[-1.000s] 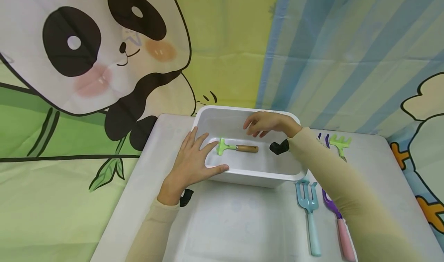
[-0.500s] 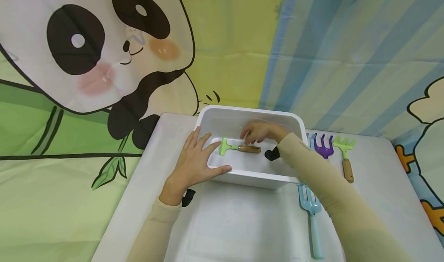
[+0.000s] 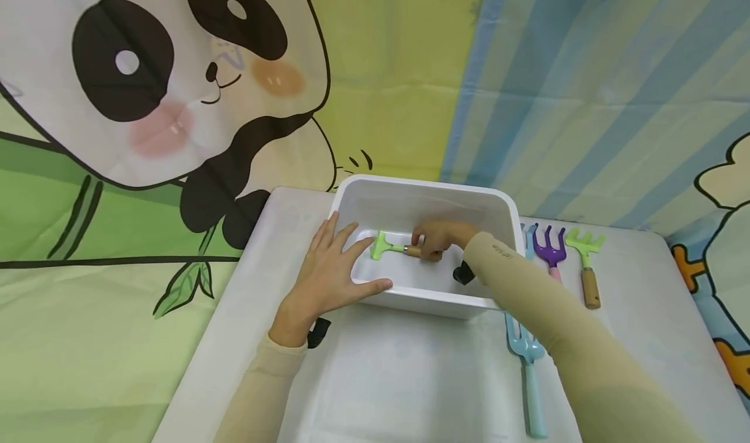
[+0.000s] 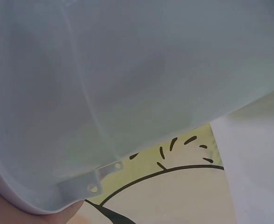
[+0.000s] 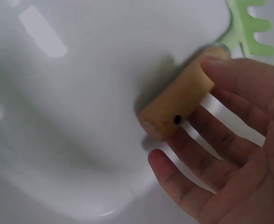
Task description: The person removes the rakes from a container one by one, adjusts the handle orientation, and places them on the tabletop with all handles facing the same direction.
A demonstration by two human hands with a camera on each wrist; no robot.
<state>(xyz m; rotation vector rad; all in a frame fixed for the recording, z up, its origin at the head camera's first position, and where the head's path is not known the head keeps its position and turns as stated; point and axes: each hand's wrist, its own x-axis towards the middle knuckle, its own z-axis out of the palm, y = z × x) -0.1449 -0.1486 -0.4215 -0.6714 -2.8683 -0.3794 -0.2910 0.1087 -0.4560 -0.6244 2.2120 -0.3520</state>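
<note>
A small rake with a green head and wooden handle [image 3: 382, 246] lies in a white plastic bin [image 3: 422, 301]. My right hand [image 3: 436, 236] is down inside the bin, at the handle end of the rake. Close up in the right wrist view, thumb and fingers pinch the wooden handle [image 5: 174, 100], with the green head [image 5: 249, 30] beyond the fingertips. My left hand [image 3: 325, 270] rests spread on the bin's near left corner, its thumb along the front rim. The left wrist view shows mostly the outside wall of the bin [image 4: 141, 84].
Right of the bin lie a purple fork [image 3: 551, 247], a green rake with a wooden handle [image 3: 588, 267] and a light blue fork [image 3: 527, 358]. Another blue tool [image 3: 530, 241] is partly hidden by the bin. A printed panda curtain [image 3: 375, 91] hangs behind the white table [image 3: 404, 378].
My right hand has gone down into the bin and taken hold of the rake's wooden handle. The left hand has stayed on the rim.
</note>
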